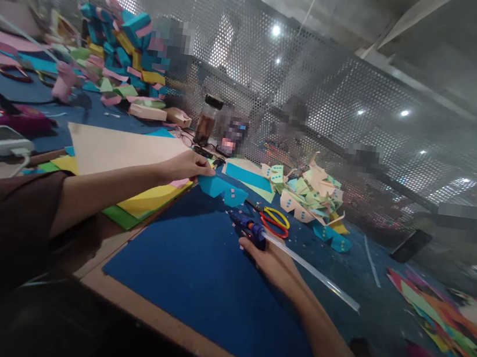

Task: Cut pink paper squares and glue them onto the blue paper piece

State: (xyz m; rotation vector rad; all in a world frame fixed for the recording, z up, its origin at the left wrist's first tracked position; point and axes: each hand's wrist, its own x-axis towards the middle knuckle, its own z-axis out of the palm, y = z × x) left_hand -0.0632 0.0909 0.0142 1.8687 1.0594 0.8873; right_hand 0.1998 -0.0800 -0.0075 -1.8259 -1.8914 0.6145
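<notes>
My left hand [190, 167] pinches one end of a blue paper cutout [219, 189] with small pink squares on it, held above the blue table. My right hand [274, 259] is wrapped around a dark blue hot glue gun [252, 228], whose nozzle points left, towards the cutout. Out of the gun's back sticks a long clear glue stick [317, 275]. Just beyond the gun lie scissors [275, 221] with yellow and red handles. Tiny pink paper bits are scattered on the table around the gun.
Sheets of coloured paper [152, 199] lie under my left forearm. A pile of folded paper pieces [313, 191] sits beyond the scissors. Blue and pink paper blocks [125, 40] are heaped at the far left. A jar [207, 120] stands near the perforated metal screen [320, 90].
</notes>
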